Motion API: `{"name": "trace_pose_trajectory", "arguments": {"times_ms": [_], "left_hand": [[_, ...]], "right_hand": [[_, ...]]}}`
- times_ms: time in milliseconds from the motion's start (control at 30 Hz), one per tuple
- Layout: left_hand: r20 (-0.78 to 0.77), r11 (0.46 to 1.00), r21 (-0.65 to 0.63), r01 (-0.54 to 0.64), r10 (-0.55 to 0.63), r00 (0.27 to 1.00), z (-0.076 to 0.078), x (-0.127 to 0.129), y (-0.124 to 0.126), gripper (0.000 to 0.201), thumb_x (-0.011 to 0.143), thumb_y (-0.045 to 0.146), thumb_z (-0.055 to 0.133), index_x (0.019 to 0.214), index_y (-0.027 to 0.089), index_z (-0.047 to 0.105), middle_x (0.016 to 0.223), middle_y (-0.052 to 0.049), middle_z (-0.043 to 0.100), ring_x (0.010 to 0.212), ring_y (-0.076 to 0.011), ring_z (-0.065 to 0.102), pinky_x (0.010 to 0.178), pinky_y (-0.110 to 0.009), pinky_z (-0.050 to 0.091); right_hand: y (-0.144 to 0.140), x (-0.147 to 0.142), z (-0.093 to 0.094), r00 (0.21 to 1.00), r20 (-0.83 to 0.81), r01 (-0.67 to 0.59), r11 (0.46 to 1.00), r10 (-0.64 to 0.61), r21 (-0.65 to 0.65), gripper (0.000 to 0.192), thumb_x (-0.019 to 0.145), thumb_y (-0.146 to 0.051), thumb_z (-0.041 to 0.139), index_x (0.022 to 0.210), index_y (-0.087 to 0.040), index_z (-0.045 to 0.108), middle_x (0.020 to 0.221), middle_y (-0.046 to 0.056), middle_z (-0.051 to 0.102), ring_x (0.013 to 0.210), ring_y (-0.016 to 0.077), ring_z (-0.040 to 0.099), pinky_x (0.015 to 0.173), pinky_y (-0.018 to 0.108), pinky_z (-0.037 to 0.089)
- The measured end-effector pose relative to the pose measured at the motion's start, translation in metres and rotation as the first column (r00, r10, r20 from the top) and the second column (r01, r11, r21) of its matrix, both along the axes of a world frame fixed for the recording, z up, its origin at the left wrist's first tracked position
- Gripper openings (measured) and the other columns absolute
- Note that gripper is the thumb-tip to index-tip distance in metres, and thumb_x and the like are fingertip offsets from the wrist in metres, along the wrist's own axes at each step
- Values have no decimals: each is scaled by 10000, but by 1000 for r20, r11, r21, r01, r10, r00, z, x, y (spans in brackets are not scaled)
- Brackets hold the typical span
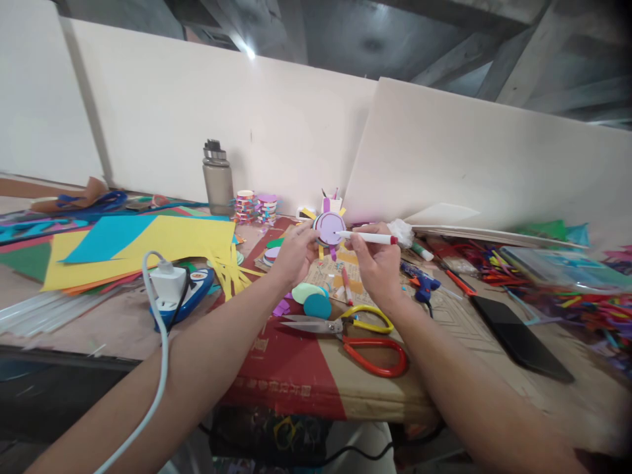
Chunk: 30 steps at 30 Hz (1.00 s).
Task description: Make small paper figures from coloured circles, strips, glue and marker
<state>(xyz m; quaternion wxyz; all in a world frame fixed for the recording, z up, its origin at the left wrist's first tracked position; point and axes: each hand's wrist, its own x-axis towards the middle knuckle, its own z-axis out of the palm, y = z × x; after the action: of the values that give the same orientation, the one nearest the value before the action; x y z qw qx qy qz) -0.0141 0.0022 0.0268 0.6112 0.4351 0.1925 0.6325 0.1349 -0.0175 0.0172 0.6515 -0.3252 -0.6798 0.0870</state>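
My left hand (297, 253) grips a round paper craft (332, 228) by its left edge; its purple disc faces me, and yellow and purple strips stick out around it. In my right hand (379, 264) is a white marker (369, 237) with a red end, its tip at or very near the disc. Whether the tip touches is too small to tell. Below both hands lie scissors (340, 322) with one yellow and one red handle, their blades apart. Beside the blades are a teal paper circle (316, 305) and a pale green one (305, 292).
A bottle (217, 181) stands at the back, near two striped paper cylinders (244, 207). Coloured sheets (197, 237) and a power strip with a plugged-in charger (170, 284) lie left; its white cable crosses my left arm. To the right are a blue glue gun (422, 283) and black phone (518, 336).
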Motion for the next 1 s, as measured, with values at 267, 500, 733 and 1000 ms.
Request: {"name": "trace_pose_trajectory", "arguments": {"times_ms": [267,500,733,1000], "left_hand": [[-24,996,26,87,-86,996,-4,5,-2,187,665,137,656,833,164,578,746,-7,629,760,-142,624,712,-259,480],[-23,992,16,129,-129,991,-2,6,-6,174,662,158,673,814,159,587,745,-10,636,761,-152,627,754,-285,478],[-6,992,17,125,-125,992,-4,6,-5,160,668,162,691,793,154,591,734,8,602,715,-120,583,750,-264,458],[-53,987,52,152,-150,987,-6,4,-2,146,677,180,678,805,149,616,747,-3,613,673,-126,581,687,-270,467]], "right_hand": [[2,-1,-3,1000,18,2,1000,-3,30,174,908,-381,580,949,-213,590,868,33,631,767,170,645,720,334,531],[1,0,0,995,86,50,998,-53,40,176,914,-387,563,913,-213,590,864,39,626,759,172,626,695,323,522],[-1,-1,3,990,124,63,995,-71,72,174,925,-381,542,906,-215,590,835,33,630,731,167,627,667,312,505],[-4,0,7,983,165,68,994,-82,87,157,918,-364,554,875,-216,586,787,22,626,730,166,619,671,305,492]]}}
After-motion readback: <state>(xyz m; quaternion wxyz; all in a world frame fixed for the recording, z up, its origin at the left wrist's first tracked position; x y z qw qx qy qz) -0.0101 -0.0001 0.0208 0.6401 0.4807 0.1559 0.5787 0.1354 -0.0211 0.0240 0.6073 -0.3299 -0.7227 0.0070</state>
